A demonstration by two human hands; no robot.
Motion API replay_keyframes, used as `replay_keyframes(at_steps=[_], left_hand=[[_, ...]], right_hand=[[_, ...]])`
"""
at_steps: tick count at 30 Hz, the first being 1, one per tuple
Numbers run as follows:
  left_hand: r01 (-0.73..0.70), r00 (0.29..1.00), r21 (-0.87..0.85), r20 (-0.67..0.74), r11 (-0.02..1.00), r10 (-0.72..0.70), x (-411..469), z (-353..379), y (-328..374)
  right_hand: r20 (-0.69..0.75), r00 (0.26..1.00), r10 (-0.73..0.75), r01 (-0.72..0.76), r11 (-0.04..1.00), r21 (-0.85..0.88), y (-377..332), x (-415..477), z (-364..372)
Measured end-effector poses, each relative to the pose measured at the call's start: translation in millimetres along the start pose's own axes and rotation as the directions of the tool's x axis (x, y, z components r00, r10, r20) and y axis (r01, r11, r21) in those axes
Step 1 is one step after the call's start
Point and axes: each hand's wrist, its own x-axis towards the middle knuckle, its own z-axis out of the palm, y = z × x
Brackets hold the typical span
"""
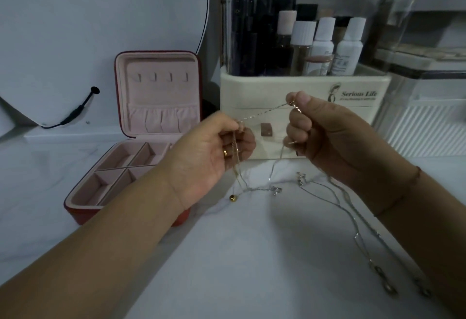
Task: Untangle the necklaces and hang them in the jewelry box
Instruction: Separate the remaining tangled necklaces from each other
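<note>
Between both hands, above the table point(252, 255): thin chain point(262, 114) stretched taut, pinched by left hand point(214, 152) and right hand point(325, 129), fingers closed on it. Below, loose strands hanging down to more necklaces point(353, 207) lying tangled on the tabletop. Left of the hands, box point(121, 167) open, hooks bare. Behind, organizer point(302, 91) with bottles.

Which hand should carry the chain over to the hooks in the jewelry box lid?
Probably the left hand: it already pinches the chain, and the open jewelry box sits on its side.
</note>
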Motion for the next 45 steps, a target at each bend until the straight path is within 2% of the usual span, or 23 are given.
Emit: replay_keyframes(at_steps=[4, 6, 9, 15, 19, 23, 28, 31, 37, 41, 45], left_hand=[[-0.019, 1.0, -0.279, 0.009, 0.96, 0.022, -1, -8, 10], [-0.037, 0.999, -0.335, -0.01, 0.941, 0.036, 0, -13, 15], [-0.055, 0.998, -0.322, -0.044, 0.945, 0.043, 1, -22, 22], [-0.065, 0.989, -0.199, -0.143, 0.978, 0.037, 6, -25, 25], [-0.046, 0.977, 0.11, -0.203, 0.993, 0.068, 5, -26, 15], [-0.037, 0.963, 0.23, -0.253, 0.972, 0.097, 5, -29, 13], [-0.047, 0.944, 0.209, -0.312, 0.977, 0.112, 7, -31, 10], [-0.027, 0.94, 0.217, -0.326, 0.976, 0.099, 6, -32, 9], [-0.008, 0.934, 0.321, -0.336, 0.947, 0.122, 5, -30, 6], [0.007, 0.92, 0.458, -0.351, 0.889, 0.174, 2, -28, 6], [-0.023, 0.918, 0.74, -0.251, 0.673, 0.307, -1, -25, 1]], right_hand=[[-0.02, 0.999, -0.027, 0.024, 0.988, -0.156, -2, 0, -6], [-0.078, 0.994, -0.071, 0.053, 0.976, -0.211, -4, 0, -10], [-0.139, 0.981, -0.136, 0.101, 0.967, -0.232, -10, 1, -17], [-0.155, 0.952, -0.263, 0.241, 0.96, -0.146, -32, -3, -31], [-0.126, 0.931, -0.342, 0.324, 0.935, -0.143, -41, -5, -39], [-0.067, 0.929, -0.364, 0.353, 0.926, -0.134, -45, -7, -41], [0.052, 0.931, -0.362, 0.365, 0.927, -0.088, -55, -7, -32], [0.117, 0.921, -0.371, 0.384, 0.915, -0.127, -71, -6, -22], [0.093, 0.916, -0.39, 0.4, 0.885, -0.239, -96, -5, 4], [0.02, 0.903, -0.43, 0.42, 0.871, -0.255, -118, -10, 7], [0.028, 0.886, -0.462, 0.456, 0.86, -0.231, -140, -15, 12]])
